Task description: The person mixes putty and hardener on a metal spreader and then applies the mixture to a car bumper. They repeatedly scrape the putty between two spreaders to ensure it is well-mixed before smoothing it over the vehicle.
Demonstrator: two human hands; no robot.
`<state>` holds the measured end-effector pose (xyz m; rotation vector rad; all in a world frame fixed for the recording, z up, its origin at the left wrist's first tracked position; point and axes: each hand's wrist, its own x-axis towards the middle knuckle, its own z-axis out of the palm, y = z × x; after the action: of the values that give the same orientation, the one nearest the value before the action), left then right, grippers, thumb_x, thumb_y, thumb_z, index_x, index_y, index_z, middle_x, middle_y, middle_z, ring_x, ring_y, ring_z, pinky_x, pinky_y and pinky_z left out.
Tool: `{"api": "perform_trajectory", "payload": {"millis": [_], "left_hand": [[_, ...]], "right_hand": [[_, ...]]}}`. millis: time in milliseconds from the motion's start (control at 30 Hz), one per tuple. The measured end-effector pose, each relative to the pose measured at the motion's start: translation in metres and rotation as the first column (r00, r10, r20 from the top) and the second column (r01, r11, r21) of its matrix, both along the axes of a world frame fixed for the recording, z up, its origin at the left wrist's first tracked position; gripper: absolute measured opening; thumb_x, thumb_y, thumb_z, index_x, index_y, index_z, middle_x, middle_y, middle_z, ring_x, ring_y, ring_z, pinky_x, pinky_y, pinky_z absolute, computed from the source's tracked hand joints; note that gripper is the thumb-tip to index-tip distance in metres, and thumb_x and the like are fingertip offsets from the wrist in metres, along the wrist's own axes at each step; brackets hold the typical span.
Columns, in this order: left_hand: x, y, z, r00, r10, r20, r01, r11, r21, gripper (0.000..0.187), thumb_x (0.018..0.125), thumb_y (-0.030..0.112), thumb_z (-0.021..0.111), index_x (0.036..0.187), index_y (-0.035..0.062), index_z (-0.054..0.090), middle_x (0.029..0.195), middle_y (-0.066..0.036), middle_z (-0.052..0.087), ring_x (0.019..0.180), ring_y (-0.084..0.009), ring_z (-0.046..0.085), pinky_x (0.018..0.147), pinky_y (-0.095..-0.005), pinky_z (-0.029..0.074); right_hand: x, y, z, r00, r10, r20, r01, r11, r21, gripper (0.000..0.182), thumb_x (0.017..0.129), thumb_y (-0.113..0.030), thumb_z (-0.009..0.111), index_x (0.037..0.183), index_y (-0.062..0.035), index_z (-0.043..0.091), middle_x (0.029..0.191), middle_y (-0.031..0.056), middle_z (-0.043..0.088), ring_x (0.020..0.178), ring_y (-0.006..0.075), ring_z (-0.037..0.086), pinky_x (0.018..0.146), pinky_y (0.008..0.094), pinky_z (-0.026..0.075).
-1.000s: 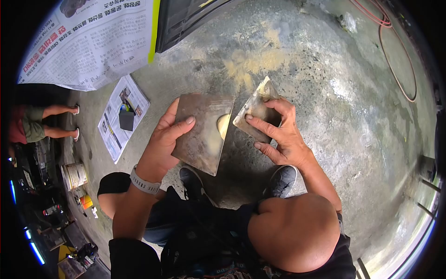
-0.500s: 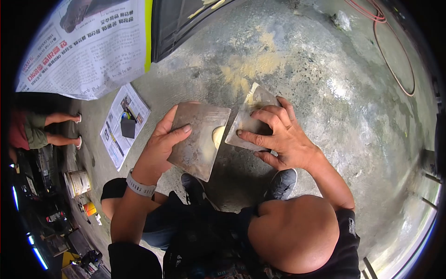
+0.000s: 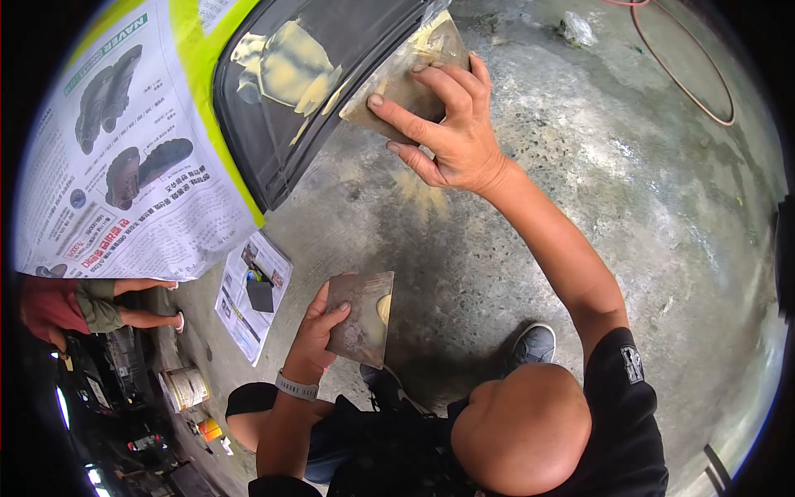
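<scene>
Matt, stained plate [image 3: 358, 319]; smooth panel [image 3: 269, 137]; rough concrete floor [image 3: 546, 240].

"What's ahead?"
"A panel [image 3: 263, 145], front left: putty patches [image 3: 294, 68] on it, a newspaper sheet [image 3: 157, 222] to its left, the spreader [image 3: 399, 89] in the right hand [image 3: 451, 124] at its right edge."
"And nearer?"
"A plate [image 3: 354, 327] in the left hand [image 3: 319, 330], bearing a putty dab [image 3: 383, 309]. Farther left, another newspaper [image 3: 236, 323] lies on the floor [image 3: 538, 240], a bucket [image 3: 184, 388] left of it. A hose [image 3: 681, 74] lies far right."

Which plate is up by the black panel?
The flat grey plate in the right hand; the flat brown plate in the left hand is lower, well apart from the black panel.
</scene>
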<state>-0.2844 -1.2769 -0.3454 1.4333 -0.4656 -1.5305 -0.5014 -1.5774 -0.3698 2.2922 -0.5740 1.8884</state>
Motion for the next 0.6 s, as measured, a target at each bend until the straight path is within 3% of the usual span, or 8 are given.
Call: {"api": "perform_trajectory", "payload": {"millis": [600], "left_hand": [[-0.002,-0.007,-0.004,0.999,-0.024,-0.023,0.024,0.999,0.024,0.055,0.100,0.003,0.058,0.153,0.0078,0.045,0.139,-0.011,0.061,0.125,-0.0215,0.062,0.105,-0.0364,0.052]], "right_hand": [[0.017,-0.018,-0.010,0.998,0.047,0.041,-0.045,0.998,-0.033,0.053,0.080,-0.041,0.075,0.133,-0.0394,0.070,0.133,0.0087,0.049,0.126,0.0315,0.043,0.114,0.0621,0.022]]}}
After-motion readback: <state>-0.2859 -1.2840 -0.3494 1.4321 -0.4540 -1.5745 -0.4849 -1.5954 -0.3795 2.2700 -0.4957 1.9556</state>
